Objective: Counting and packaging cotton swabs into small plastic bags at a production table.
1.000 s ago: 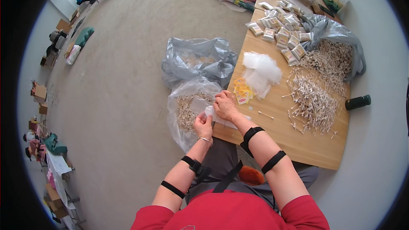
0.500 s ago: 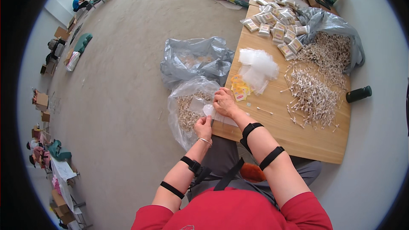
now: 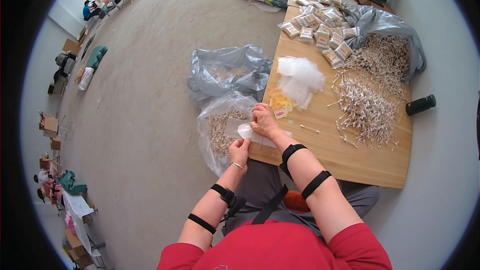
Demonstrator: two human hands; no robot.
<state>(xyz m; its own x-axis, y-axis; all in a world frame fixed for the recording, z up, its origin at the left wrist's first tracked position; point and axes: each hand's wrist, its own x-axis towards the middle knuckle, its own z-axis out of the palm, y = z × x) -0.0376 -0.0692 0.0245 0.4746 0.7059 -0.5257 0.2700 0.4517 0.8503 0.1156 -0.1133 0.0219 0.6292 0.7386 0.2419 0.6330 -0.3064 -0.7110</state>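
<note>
Clear pouch (image 3: pixel 244 130) and its table (image 3: pixel 350 167): you work the pouch at the table's near left corner, probably for elbow room.
Clear sack (image 3: pixel 206 152): just left of that table corner, holding swabs; perhaps kept low to save table space.
Swab heap (image 3: pixel 367 115): table's right side, spread loose, likely for easy picking.
Flat bags (image 3: pixel 300 77): table's left edge, seemingly within your reach.
Right hand (image 3: pixel 264 120): fingers curled at the pouch; you hide whether they grip.
Left hand (image 3: pixel 240 151): thumb and fingertips pinched on its lower edge, apparently steadying it.
Yellow cards (image 3: pixel 280 102): table's left edge, handy beside your right hand.
</note>
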